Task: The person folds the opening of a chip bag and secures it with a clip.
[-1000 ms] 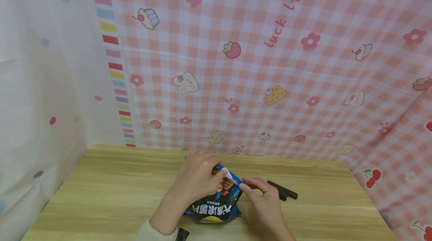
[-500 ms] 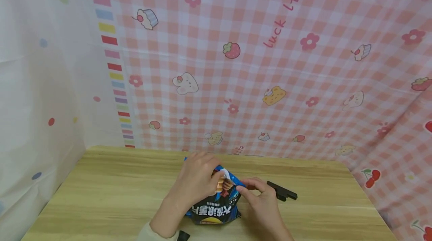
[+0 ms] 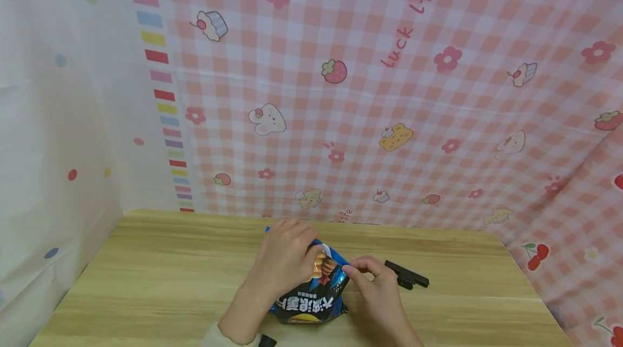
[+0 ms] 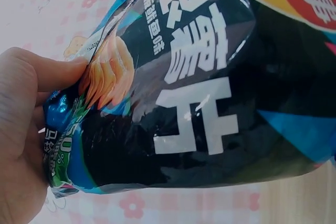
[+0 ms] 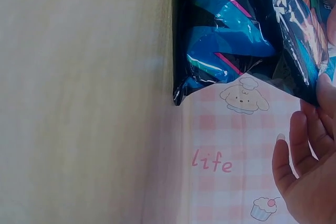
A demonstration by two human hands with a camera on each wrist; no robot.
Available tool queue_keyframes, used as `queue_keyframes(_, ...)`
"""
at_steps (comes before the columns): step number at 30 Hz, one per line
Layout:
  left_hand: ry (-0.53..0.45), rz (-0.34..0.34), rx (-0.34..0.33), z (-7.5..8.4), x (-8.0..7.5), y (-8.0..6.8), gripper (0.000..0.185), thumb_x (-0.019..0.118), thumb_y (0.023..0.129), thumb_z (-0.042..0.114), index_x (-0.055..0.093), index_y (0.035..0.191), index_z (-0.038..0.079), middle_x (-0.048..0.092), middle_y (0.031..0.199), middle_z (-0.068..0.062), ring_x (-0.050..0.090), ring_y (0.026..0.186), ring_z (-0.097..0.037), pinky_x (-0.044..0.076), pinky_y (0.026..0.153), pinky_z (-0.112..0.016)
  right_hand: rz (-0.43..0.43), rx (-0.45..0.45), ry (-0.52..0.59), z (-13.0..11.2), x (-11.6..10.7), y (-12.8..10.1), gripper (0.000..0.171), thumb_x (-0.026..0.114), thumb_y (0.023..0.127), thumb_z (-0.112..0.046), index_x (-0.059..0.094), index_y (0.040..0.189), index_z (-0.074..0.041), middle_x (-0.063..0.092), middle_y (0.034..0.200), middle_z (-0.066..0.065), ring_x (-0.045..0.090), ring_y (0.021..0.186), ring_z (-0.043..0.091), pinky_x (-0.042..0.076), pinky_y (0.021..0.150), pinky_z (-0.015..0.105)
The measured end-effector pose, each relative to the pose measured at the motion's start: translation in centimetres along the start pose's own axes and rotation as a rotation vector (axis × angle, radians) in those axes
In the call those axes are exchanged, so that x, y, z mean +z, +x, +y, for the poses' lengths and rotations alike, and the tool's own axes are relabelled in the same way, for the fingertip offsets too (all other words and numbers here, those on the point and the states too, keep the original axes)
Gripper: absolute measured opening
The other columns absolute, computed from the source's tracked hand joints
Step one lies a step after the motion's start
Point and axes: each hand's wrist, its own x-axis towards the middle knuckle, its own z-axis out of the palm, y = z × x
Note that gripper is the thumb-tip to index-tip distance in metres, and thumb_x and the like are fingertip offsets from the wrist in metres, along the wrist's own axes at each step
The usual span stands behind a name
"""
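A black and blue potato chip bag [image 3: 309, 302] stands on the wooden table, its printing upside down in the head view. My left hand [image 3: 286, 255] grips its top edge from the left, thumb on the front and fingers behind. In the left wrist view that thumb presses the chip bag [image 4: 126, 145] beside the chip picture, while most fingers are hidden behind. At the top right corner, my right hand [image 3: 382, 288] pinches the bag's edge between thumb and index finger. The right wrist view has the other fingers of the right hand [image 5: 312, 166] loosely bent below that corner.
Black bar-shaped pieces [image 3: 408, 275] lie on the table [image 3: 180, 271] just right of my right hand. A small black object [image 3: 267, 341] shows by my left sleeve. Behind the table hangs a pink checked cloth [image 3: 302, 136].
Both hands keep their hold on the chip bag. The top edge between them, creased with a white patch a second ago, now looks flatter. The right hand has shifted slightly.
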Motion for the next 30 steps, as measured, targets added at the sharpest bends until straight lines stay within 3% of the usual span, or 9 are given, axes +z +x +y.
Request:
queue_keyframes(10,0.013,0.035,0.026,-0.1,0.3,-0.2,0.010,0.086,0.085,0.014,0.077,0.089,0.013,0.075,0.090,0.001,0.068,0.087,-0.019,0.055,0.085,-0.037,0.010,-0.071,0.009,0.0,0.0,0.0,0.014,0.078,0.093,-0.007,0.077,0.082,-0.016,0.075,0.089,-0.002,0.064,0.085,0.009,0.055,0.079,0.028)
queue_keyframes(17,0.022,0.037,0.034,-0.1,0.4,-0.2,0.011,0.086,0.085,0.011,0.076,0.089,0.011,0.074,0.091,0.000,0.067,0.087,-0.018,0.055,0.083,-0.035,0.026,-0.198,-0.023,0.3,0.1,0.0,0.013,0.076,0.092,-0.006,0.079,0.084,-0.015,0.076,0.089,0.003,0.067,0.087,0.009,0.057,0.078,0.027)
queue_keyframes(25,0.065,0.004,0.022,-0.1,0.3,-0.2,0.009,0.084,0.088,0.012,0.075,0.089,0.012,0.073,0.092,0.001,0.064,0.089,-0.017,0.054,0.081,-0.033,0.055,-0.406,-0.122,1.0,-0.1,0.1,0.023,0.078,0.087,0.005,0.076,0.085,-0.017,0.073,0.090,-0.013,0.067,0.087,0.009,0.057,0.076,0.026)
queue_keyframes(30,0.095,-0.021,0.021,-0.1,0.3,-0.1,0.007,0.083,0.089,0.013,0.076,0.091,0.011,0.073,0.093,0.001,0.064,0.090,-0.017,0.054,0.082,-0.032,0.060,-0.407,-0.160,1.0,-0.1,0.2,0.021,0.078,0.087,0.005,0.076,0.084,-0.016,0.073,0.089,-0.010,0.066,0.086,0.007,0.057,0.073,0.027)
